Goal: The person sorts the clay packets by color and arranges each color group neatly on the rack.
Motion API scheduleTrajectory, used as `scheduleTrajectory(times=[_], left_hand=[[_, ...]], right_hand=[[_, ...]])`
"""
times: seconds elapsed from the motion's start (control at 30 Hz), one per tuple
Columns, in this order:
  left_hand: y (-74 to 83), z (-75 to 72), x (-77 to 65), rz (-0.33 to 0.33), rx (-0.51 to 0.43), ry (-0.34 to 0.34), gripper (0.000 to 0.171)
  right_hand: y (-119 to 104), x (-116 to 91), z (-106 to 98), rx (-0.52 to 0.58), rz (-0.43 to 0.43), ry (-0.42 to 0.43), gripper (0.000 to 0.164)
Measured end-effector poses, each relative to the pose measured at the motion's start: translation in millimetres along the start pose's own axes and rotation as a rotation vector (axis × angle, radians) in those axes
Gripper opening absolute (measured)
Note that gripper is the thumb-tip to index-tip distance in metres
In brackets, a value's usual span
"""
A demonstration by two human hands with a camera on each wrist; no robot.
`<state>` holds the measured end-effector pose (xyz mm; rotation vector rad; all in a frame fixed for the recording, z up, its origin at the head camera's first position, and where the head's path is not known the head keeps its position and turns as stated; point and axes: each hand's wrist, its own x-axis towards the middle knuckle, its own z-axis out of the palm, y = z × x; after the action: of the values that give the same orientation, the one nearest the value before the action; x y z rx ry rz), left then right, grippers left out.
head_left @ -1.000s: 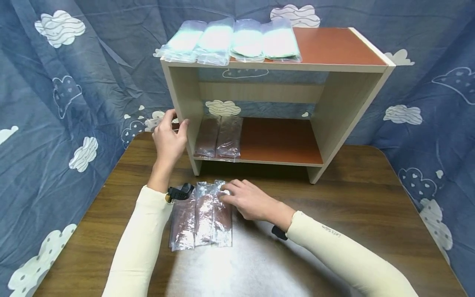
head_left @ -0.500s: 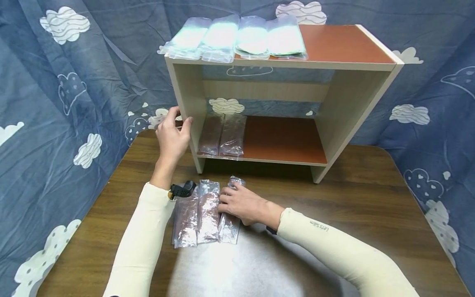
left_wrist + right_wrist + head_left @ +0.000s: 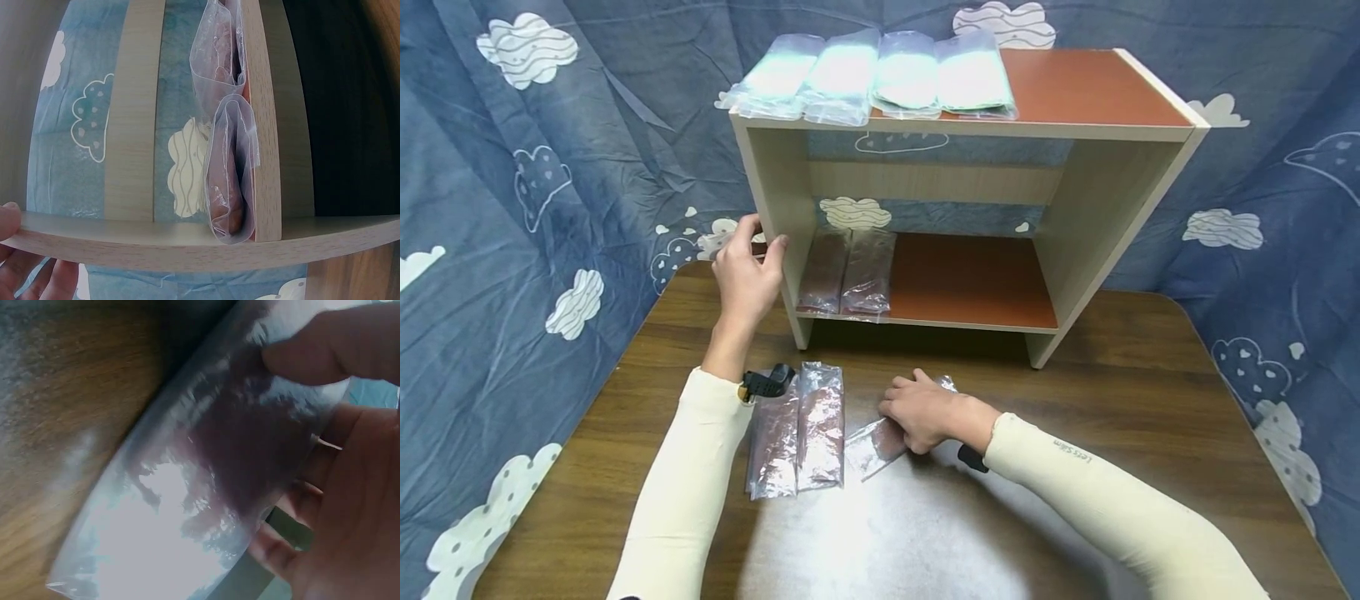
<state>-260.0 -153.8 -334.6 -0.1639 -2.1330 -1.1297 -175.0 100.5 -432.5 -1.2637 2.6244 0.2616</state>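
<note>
My right hand (image 3: 921, 410) grips a clear plastic packet (image 3: 874, 450) with reddish-brown contents, tilted over the table. In the right wrist view the thumb (image 3: 306, 359) lies across the packet's shiny face, and the other fingers are behind its edge. My left hand (image 3: 747, 271) holds the left side panel (image 3: 144, 244) of a small shelf unit, thumb on one face and fingers on the other. Two similar packets (image 3: 867, 271) lie side by side on the lower shelf, at its left end. More such packets (image 3: 822, 425) lie on the table, left of my right hand.
On the unit's top board (image 3: 1075, 83) lies a row of several clear packets (image 3: 906, 75) with pale, glaring contents. The wooden table (image 3: 1112, 400) extends right of the unit. A blue cloud-print curtain (image 3: 625, 125) hangs behind and at both sides.
My right hand has taken the rightmost table packet, drawn it rightward away from the others and turned it aslant. The left hand keeps its place on the side panel.
</note>
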Motion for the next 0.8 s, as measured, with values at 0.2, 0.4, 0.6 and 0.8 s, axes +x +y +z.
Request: scheduleTrajectory(times=[0.2, 0.4, 0.6, 0.8], left_hand=[[-1.4, 0.4, -0.1, -0.008, -0.013, -0.001, 0.03], [-1.0, 1.0, 0.4, -0.008, -0.018, -0.001, 0.03], [-1.2, 0.8, 0.0, -0.014, -0.011, -0.006, 0.03], [-2.2, 1.2, 0.7, -0.008, -0.011, 0.0, 0.03]], right_hand=[[5.5, -6.3, 1.2, 0.199, 0.031, -0.015, 0.028], [9.6, -14.8, 2.3, 0.276, 0.042, 0.019, 0.034], [16.8, -19.1, 6.2, 0.321, -0.02, 0.075, 0.02], [24.3, -22.2, 7.6, 0.494, -0.066, 0.1, 0.02]])
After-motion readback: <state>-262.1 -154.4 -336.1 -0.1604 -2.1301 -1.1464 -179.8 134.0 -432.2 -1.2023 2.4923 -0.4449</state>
